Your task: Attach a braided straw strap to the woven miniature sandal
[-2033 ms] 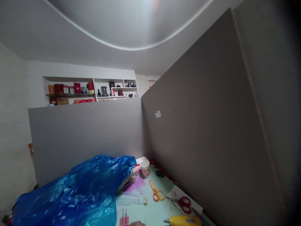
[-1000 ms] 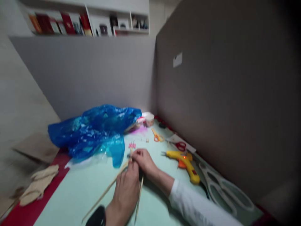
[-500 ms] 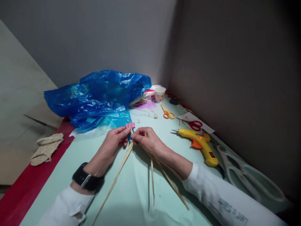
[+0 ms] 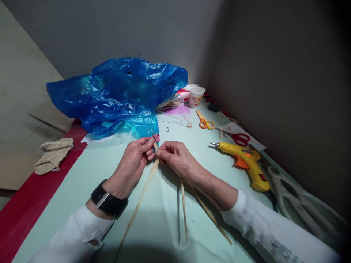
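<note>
A pink binder clip (image 4: 156,137) grips the top of a short braid of pale straw-like strands (image 4: 148,179). My left hand (image 4: 137,155) pinches the braid just below the clip, its thumb close to the clip's edge. Fingers closed, my right hand (image 4: 175,155) pinches the strands right beside it. One long strand hangs down toward me between the hands. Two more strands (image 4: 184,210) trail from under my right hand over the pale green table cover (image 4: 156,226). The fingertips hide the exact crossing of the strands.
A crumpled blue plastic bag (image 4: 117,95) lies behind my hands. To the right are orange scissors (image 4: 204,121), red-handled scissors (image 4: 240,139), a yellow glue gun (image 4: 249,162) with a lit light and large grey scissors (image 4: 296,197). A paper cup (image 4: 196,96) stands behind; a woven piece (image 4: 55,155) sits left.
The view has shifted, so the table things appear higher and the right-hand tools farther right. Both hands stay at the braid below the clip, with the right fingers slightly repositioned.
</note>
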A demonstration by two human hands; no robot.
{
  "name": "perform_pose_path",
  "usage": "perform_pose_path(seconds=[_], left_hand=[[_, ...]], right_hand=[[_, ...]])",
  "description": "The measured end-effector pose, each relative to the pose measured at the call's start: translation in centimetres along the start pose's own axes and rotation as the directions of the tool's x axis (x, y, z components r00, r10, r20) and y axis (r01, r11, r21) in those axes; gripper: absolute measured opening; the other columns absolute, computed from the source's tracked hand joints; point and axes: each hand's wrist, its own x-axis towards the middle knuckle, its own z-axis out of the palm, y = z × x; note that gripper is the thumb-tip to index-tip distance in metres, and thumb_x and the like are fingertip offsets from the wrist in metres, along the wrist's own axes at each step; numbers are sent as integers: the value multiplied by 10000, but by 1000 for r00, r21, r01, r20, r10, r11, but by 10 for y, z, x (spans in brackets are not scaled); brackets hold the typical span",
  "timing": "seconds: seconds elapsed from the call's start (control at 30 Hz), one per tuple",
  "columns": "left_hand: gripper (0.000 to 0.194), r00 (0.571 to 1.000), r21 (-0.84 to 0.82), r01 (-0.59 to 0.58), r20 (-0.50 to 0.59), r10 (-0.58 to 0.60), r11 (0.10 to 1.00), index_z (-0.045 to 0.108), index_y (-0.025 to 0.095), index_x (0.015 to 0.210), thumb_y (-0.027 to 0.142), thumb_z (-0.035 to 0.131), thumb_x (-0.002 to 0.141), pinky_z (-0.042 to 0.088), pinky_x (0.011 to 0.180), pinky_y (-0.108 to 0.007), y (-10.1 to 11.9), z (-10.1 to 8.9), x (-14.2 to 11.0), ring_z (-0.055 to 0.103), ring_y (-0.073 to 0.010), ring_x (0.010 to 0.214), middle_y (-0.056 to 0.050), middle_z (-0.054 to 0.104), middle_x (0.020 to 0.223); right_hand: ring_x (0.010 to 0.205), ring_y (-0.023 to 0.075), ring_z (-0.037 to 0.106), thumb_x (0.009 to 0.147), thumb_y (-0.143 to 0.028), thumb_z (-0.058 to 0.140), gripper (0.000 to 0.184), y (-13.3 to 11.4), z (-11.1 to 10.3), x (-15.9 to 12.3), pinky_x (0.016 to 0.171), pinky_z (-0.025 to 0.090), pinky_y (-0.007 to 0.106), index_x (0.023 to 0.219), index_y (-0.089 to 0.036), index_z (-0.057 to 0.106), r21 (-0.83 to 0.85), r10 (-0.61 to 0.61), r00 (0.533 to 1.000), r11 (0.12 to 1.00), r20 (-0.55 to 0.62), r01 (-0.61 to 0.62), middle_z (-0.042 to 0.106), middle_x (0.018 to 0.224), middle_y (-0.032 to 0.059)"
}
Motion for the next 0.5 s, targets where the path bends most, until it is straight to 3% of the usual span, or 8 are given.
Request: perform_pose_path(seconds=[0.3, 0.5], left_hand=[[169, 1000, -29, -2, -12, 2, 1000, 701, 122, 761, 258, 642, 843, 383, 442, -195, 5, -5, 6, 457, -72, 504, -13, 577, 719], [222, 996, 32, -77, -51, 79, 996, 740, 123, 987, 267, 682, 828, 434, 527, -169, 8, -6, 4, 567, -98, 657, -34, 655, 792]], right_hand=[[522, 86, 402, 842, -221, 599, 238, -2, 2, -2, 511, 272, 245, 617, -169, 543, 27, -1, 1000, 1000, 19, 0, 491, 549, -61], [512, 86, 401, 839, -202, 585, 231, -2, 2, -2, 507, 269, 247, 616, -172, 532, 15, 18, 999, 1000, 29, -18, 487, 544, -62]])
